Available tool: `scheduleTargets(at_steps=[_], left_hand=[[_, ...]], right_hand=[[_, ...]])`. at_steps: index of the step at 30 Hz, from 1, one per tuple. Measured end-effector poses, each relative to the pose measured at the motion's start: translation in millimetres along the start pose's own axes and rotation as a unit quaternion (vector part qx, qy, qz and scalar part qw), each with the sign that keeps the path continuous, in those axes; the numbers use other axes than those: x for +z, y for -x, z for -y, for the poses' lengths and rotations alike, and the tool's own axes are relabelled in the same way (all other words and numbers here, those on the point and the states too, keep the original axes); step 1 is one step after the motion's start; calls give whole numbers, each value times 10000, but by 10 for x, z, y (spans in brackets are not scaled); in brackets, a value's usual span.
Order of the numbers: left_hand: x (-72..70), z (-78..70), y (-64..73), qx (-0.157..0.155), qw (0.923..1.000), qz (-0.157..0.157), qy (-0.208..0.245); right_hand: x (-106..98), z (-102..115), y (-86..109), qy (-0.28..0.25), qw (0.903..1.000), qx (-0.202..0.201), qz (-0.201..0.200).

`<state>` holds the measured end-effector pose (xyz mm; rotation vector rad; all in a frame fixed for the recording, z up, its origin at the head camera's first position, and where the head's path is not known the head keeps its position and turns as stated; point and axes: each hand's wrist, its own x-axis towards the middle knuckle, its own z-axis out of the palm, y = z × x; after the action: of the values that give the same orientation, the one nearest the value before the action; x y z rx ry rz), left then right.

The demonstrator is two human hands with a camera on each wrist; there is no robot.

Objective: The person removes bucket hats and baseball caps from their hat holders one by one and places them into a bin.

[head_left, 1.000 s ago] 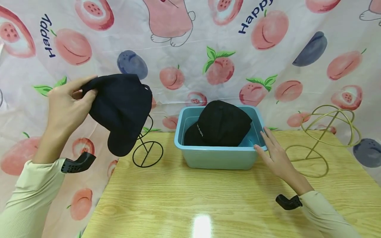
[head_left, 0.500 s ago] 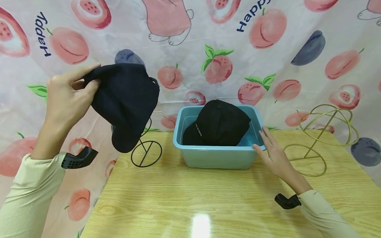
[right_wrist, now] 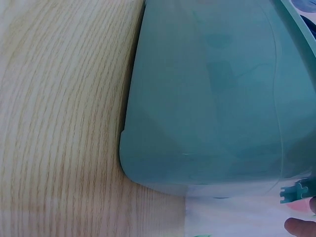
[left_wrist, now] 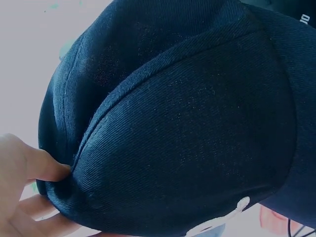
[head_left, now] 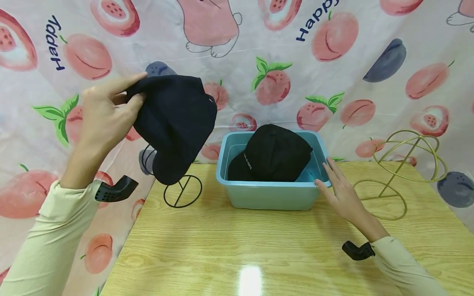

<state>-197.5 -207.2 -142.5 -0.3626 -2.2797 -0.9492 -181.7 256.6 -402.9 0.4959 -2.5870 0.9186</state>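
Observation:
My left hand (head_left: 111,113) pinches a dark navy baseball cap (head_left: 175,119) by its crown, between thumb and fingers. The cap hangs in the air with its brim pointing down, left of the bin. In the left wrist view the thumb presses a fold in the cap's cloth (left_wrist: 187,123), and a bit of white marking shows at the lower edge. A blue plastic bin (head_left: 270,196) stands on the table, with a black cap (head_left: 275,154) in it, white lettering on its front. My right hand (head_left: 342,193) touches the bin's right rim with fingers extended.
A black wire stand (head_left: 188,205) stands behind the held cap, partly hidden by it. At the right is a gold wire stand (head_left: 394,176). The wooden table (head_left: 207,246) runs back to a fruit-print cloth (head_left: 229,70).
My left hand has carried the navy cap up and to the right, closer to the bin. The right hand stays at the rim, and the black cap has not moved.

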Motion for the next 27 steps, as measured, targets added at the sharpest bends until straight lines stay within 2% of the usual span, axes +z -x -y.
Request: scheduleTargets(at_steps=[17, 27], left_hand=[[312, -114, -119, 291, 9994, 59, 158], [540, -176, -204, 407, 9983, 219, 351]], right_hand=[[8, 8, -4, -31, 10000, -14, -41], [28, -11, -3, 10, 10000, -49, -81]])
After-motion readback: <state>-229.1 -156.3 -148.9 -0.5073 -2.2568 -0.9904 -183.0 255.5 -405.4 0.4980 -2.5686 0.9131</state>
